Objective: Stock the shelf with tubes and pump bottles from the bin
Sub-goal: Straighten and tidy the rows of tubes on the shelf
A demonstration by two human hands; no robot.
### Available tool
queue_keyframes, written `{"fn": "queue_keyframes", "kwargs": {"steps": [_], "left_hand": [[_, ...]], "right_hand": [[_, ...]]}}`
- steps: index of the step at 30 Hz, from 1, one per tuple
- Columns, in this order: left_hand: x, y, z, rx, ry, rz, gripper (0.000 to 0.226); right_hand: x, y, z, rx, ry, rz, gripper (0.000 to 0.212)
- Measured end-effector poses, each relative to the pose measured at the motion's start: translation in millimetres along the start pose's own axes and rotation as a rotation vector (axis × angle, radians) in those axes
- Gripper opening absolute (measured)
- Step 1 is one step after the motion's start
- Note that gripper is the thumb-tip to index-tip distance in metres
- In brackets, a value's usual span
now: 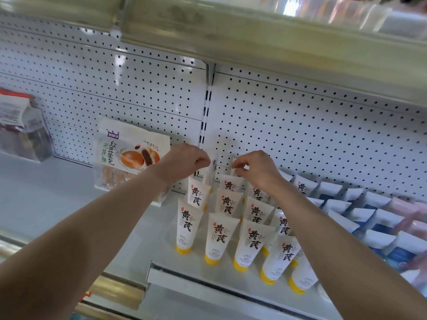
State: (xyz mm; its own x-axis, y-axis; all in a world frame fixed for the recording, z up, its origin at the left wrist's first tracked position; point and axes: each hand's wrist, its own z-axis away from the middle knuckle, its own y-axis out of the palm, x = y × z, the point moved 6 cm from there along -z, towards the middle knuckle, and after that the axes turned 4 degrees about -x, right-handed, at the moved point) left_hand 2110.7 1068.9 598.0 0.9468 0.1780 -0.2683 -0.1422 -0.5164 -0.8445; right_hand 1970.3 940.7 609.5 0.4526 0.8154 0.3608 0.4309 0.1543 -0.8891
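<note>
— Left forearm (92,227) and right forearm (346,239): bare, both reaching up and in over the shelf (208,271). Hands?

— Left hand (187,162): fingers curled, thumb and fingertips pinching the top edge of the edge-on tube (213,168). That tube is at the very back of the leftmost row, turned sideways, close to the pegboard (300,135).

— Right hand?

— Right hand (256,169): fingers curled downward, tips pinching the flat top of the back-row tube (233,160), one row to the right. Most of that tube is hidden behind the hand and the stock in front.

— Stock already placed?

— White tubes (221,236), yellow caps, black lettering. All stand cap-down in slanting rows, from the shelf's front lip back to the pegboard, directly under both hands.

— Neighbouring items?

— Snack bag (129,155), leaning on the pegboard, just left of the tubes and behind the left wrist. Blue-and-white packs (346,204) stand in rows to the right, blurred. Pink packs (406,204) lie beyond them, too blurred to read. Clear package (20,128), far left, blurred. Upper shelf (254,42) overhead.
</note>
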Motion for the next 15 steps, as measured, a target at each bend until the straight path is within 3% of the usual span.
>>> {"fn": "queue_keyframes", "kwargs": {"steps": [7, 15], "left_hand": [[-1, 15, -16, 0.146, -0.082, -0.084, 0.038], [-3, 18, -20, 0.146, -0.076, -0.045, 0.026]], "right_hand": [[2, 14, -3, 0.148, -0.039, 0.041, 0.014], [2, 15, -2, 0.193, -0.052, 0.069, 0.020]]}}
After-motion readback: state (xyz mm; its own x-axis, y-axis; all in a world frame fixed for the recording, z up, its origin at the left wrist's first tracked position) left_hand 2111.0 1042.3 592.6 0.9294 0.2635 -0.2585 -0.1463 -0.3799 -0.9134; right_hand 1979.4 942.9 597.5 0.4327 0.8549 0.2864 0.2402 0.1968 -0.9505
